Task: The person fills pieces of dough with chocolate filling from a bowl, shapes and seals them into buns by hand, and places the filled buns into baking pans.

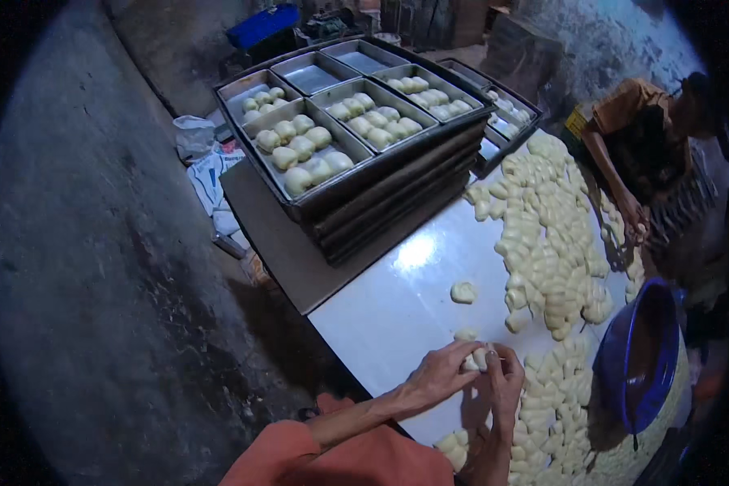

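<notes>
Both my hands are together over the near part of the white table [364, 328], pinching one pale dough piece [478, 359] between them. My left hand [441, 374] has its fingers closed on the dough from the left. My right hand [506, 385] grips the same piece from the right, thumb and fingers bent around it. Just beyond my fingers lies a small dough piece [465, 334], partly hidden. A rounded dough ball [462, 292] sits alone farther up the table. Many flattened dough pieces [547, 235] cover the table's right side, and more lie beside my right hand.
Stacked dark metal trays [397, 202] stand at the far left of the table; the top tray's compartments partly hold dough balls [304, 146]. A blue basin [640, 356] with brown contents is at right. Across the table, a co-worker's hand [636, 223] is near the dough.
</notes>
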Demonstrator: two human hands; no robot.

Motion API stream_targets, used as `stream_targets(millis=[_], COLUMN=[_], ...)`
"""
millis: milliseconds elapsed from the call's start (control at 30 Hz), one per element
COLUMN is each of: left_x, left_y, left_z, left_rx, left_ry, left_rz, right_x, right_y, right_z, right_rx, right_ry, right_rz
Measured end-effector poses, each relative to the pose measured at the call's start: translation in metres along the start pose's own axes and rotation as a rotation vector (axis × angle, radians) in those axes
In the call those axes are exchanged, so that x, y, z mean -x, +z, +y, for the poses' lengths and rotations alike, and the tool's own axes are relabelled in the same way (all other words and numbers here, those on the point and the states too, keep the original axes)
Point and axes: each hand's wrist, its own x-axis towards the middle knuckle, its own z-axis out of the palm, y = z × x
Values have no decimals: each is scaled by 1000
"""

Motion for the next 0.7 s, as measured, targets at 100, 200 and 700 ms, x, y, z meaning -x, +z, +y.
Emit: stream_targets(millis=[100, 200, 700], left_x=[0, -9, -131], left_y=[-76, -152, -587], left_z=[51, 82, 100], left_rx=[-40, -181, -799], left_ry=[4, 160, 120], left_rz=[106, 255, 472], right_x=[-21, -43, -277], right_y=[39, 84, 458], right_z=[-44, -112, -348], right_rx=[-34, -8, 299], right_ry=[-136, -276, -641], right_rz=[-108, -271, -716])
